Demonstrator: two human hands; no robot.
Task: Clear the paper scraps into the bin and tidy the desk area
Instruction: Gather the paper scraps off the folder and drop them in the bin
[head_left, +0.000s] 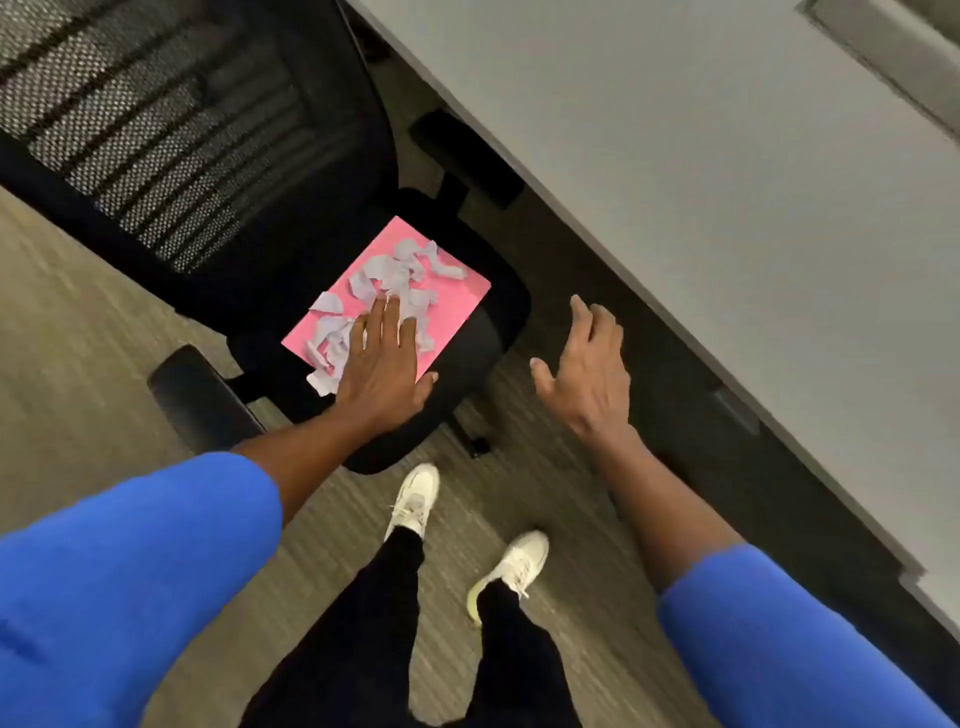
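A pink sheet (452, 296) lies on the seat of a black office chair (483, 338). Several torn pale paper scraps (387, 273) are spread across the sheet, and some spill over its near left corner. My left hand (382, 364) lies flat, palm down, on the near end of the sheet, its fingers apart and touching scraps. My right hand (587, 374) hovers to the right of the chair, between the seat and the desk, fingers loosely spread and holding nothing. No bin is in view.
The grey desk top (701, 182) runs diagonally along the right. The chair's mesh back (156, 140) fills the upper left, with armrests (202, 400) on the near and far sides. Carpeted floor and my two white shoes (415, 499) are below.
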